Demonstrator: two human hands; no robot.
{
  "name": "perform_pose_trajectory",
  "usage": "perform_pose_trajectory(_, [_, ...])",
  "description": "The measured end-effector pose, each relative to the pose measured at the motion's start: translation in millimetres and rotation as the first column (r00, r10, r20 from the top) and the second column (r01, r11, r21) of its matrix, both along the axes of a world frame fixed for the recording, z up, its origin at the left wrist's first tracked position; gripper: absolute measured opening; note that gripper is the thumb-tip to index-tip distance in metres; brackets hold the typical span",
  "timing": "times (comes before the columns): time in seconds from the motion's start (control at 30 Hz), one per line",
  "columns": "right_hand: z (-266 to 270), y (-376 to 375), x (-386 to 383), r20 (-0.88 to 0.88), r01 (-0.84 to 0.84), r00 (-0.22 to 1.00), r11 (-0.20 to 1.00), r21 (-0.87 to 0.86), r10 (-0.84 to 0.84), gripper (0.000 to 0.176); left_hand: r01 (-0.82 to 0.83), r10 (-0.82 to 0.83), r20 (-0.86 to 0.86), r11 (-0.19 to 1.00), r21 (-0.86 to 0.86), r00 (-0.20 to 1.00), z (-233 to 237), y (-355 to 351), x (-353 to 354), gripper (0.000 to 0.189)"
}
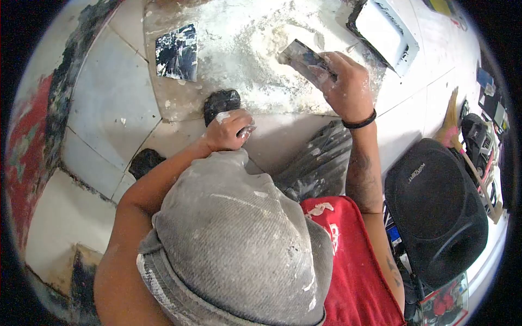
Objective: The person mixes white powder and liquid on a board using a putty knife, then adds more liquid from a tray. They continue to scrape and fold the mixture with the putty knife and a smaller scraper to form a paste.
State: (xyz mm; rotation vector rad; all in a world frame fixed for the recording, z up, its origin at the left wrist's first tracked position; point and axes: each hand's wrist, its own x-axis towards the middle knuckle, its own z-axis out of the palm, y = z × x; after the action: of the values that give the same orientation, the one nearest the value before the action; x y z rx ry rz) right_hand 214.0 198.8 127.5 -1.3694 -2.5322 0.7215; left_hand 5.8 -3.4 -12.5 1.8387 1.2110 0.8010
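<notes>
My right hand [348, 84] grips a flat, dark, rectangular putty scraper [300, 57] smeared with pale material. The scraper's far edge is at a mound of whitish powder [263, 43] on a powder-dusted board [171, 100]. My left hand [231, 129] is curled closed beside a dark shoe [222, 103], with white smears on its fingers. Whatever it may hold is hidden. To the left on the board lies a second dark flat piece [176, 52] streaked with white.
At the upper right is a white tray-like piece with dark edges [383, 35]. A black speaker [435, 212] stands on the right, near a broom [452, 117]. Pale floor tiles [111, 92] surround the board. A dusty grey cap [239, 228] fills the lower middle.
</notes>
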Motion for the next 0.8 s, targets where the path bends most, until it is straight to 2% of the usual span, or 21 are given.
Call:
perform_pose_trajectory(0.07, [-2.5,-3.8,-4.3,-0.064,-0.01,0.998,0.999,-0.048,0.007,0.023,0.003,-0.003,0.005,1.0,-0.006,1.0,-2.5,-1.4,0.1,0.03])
perform_pose_trajectory(0.23, [-12.6,-0.7,-17.3,-0.094,-0.113,0.99,0.989,-0.097,0.104,0.023,0.008,-0.008,-0.004,1.0,0.008,1.0,7.1,5.6,-1.2,0.028])
perform_pose_trajectory(0.33, [-22.4,1.8,-23.7,-0.044,-0.114,0.993,0.984,-0.135,0.109,0.023,0.011,-0.011,0.023,1.0,-0.001,1.0,7.3,6.5,-0.9,0.027])
perform_pose_trajectory(0.53, [-46.0,15.8,-23.1,0.021,-0.156,0.987,0.986,-0.059,0.157,0.025,-0.019,0.018,-0.028,0.999,-0.042,0.999,6.6,2.2,0.7,0.026])
perform_pose_trajectory(0.7, [-27.7,20.3,-16.5,-0.02,-0.17,0.985,0.983,-0.063,0.169,0.03,-0.019,0.019,-0.026,1.0,-0.021,0.999,6.2,2.3,-0.3,0.027])
perform_pose_trajectory(0.8, [-6.4,16.5,-16.0,-0.035,-0.106,0.994,0.992,-0.074,0.104,0.028,-0.008,0.008,-0.012,1.0,-0.013,1.0,6.5,3.7,-0.7,0.028])
